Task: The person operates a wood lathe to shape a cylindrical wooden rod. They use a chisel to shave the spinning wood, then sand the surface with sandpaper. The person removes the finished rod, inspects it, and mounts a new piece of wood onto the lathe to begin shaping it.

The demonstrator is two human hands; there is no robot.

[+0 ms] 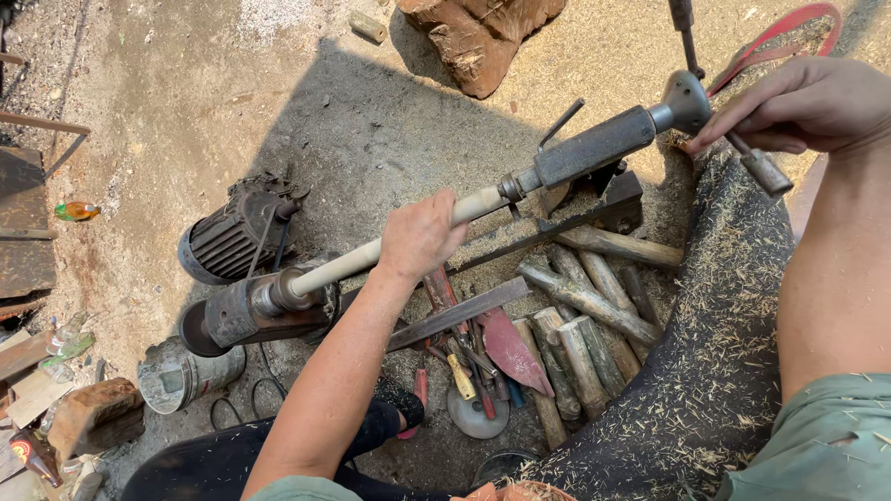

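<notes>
Head view: your hands work a pale wooden rod [371, 252] mounted on a floor lathe.
Your left hand [419, 237] has its grip wrapped around the rod, between the motor-end chuck [278, 295] and the tailstock [594, 147]. Your right hand [806, 104] pinches the crank handle [754, 160] at the tailstock's handwheel [685, 102].

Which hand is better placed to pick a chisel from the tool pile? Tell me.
Probably the left hand: it grips the pale rod directly above the tool pile. The right hand is at the tailstock handwheel.
</notes>
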